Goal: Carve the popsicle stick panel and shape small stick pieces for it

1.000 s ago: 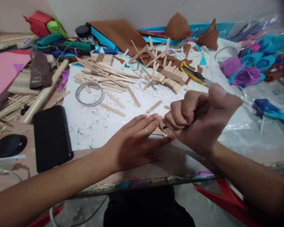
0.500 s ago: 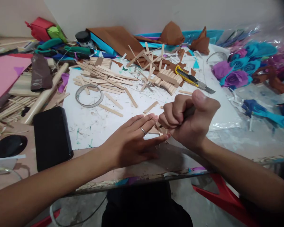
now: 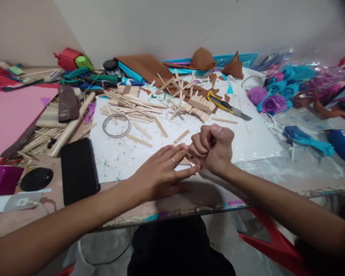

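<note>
My left hand [image 3: 164, 170], with a ring on one finger, lies with its fingers stretched out and spread. Its fingertips press near a small flat wooden piece [image 3: 185, 161], mostly covered by the hands. Against those fingertips, my right hand [image 3: 214, 147] is closed in a fist around a dark slim tool; its kind is hidden, with only a bit of dark handle showing under the thumb. Just beyond the hands lies a short piece of craft stick [image 3: 181, 136]. Loose craft sticks [image 3: 132, 102] and a bundle of craft sticks [image 3: 199, 108] lie farther back on the white sheet [image 3: 115, 161].
A yellow utility knife [image 3: 228, 106] with its blade out lies back right. Left are a tape roll [image 3: 117, 125], a black phone [image 3: 79, 170] and a wooden rod [image 3: 71, 124]. Paper flowers [image 3: 273, 96] lie at right. Brown paper [image 3: 143, 67] is at the back.
The camera view has tilted up and turned left. My right fist has shifted and lowered slightly, still closed near the left fingertips. The left hand keeps its pose.
</note>
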Motion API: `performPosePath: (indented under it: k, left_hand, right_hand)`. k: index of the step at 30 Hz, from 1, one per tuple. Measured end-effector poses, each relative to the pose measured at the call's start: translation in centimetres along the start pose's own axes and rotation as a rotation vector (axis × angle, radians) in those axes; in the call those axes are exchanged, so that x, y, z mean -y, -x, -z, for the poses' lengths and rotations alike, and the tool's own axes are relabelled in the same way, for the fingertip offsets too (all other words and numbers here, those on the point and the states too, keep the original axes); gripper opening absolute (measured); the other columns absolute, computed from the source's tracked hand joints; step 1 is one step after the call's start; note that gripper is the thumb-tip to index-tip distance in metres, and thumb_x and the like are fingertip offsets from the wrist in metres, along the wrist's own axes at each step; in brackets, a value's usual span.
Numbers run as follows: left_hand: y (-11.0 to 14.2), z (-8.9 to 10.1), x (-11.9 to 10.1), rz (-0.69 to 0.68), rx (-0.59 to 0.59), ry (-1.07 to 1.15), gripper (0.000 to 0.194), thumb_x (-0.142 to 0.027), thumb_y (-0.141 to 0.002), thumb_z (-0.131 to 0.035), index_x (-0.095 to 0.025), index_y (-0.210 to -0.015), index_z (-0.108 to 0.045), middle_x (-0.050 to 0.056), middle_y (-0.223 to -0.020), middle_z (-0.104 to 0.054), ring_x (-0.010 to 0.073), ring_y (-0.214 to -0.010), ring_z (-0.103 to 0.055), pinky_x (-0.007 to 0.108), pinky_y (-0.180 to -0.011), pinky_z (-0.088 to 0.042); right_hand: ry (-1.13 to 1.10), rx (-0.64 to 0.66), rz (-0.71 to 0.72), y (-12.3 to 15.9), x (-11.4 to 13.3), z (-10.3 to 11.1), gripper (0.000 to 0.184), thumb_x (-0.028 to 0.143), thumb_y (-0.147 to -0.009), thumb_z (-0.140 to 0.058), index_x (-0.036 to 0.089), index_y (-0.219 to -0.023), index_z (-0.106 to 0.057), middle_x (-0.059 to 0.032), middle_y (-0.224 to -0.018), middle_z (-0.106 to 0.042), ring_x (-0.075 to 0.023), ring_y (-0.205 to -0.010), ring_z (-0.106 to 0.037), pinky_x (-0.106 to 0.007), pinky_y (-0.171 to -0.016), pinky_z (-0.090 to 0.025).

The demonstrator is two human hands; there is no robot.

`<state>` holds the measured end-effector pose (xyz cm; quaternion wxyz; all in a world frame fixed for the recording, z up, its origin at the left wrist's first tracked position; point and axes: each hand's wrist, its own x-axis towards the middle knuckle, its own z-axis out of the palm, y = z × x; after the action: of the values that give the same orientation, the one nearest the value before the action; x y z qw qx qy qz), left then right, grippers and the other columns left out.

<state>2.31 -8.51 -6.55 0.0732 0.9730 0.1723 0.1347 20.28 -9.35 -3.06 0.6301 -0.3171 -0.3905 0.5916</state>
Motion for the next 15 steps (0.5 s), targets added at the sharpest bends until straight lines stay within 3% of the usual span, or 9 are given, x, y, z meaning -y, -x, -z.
performPosePath:
  k: [5,10,15]
  left_hand:
    - [0.0,1.0,-0.3,-0.044,0.039,-0.064,0.051,-0.054,-0.102,-0.053,-0.026,-0.143,-0.060,0.021,-0.154,-0.047,0.0387,-0.147,-0.042,0.056,-0.118,-0.040]
    - [-0.1,1.4,-0.5,-0.054,0.042,-0.069,0.058,-0.059,-0.101,-0.050,-0.023,-0.147,-0.057,0.021,-0.149,-0.051,0.0396,-0.146,-0.041,0.056,-0.117,-0.040]
    - [-0.2,1.4,-0.5,-0.056,0.043,-0.054,0.059,-0.060,-0.101,-0.050,-0.019,-0.141,-0.062,0.023,-0.152,-0.049,0.0407,-0.145,-0.043,0.057,-0.118,-0.040]
  right_hand:
    - [0.167,0.060,0.156,0.6,-0.5,0.3,0.062,0.053,-0.083,-0.071,0.021,-0.045,-0.034,0.0057,-0.043,-0.025,-0.0076,-0.040,-0.023,-0.025,-0.041,-0.019]
    - [0.071,0.044,0.098,0.9,-0.5,0.6,0.060,0.057,-0.092,-0.058,0.021,-0.050,-0.035,0.0060,-0.043,-0.026,-0.0075,-0.038,-0.019,-0.024,-0.038,-0.017]
    - [0.164,0.196,0.318,1.0,-0.3,0.8,0.059,0.043,-0.091,-0.065,0.020,-0.044,-0.039,0.0036,-0.041,-0.031,-0.0089,-0.038,-0.029,-0.027,-0.042,-0.022]
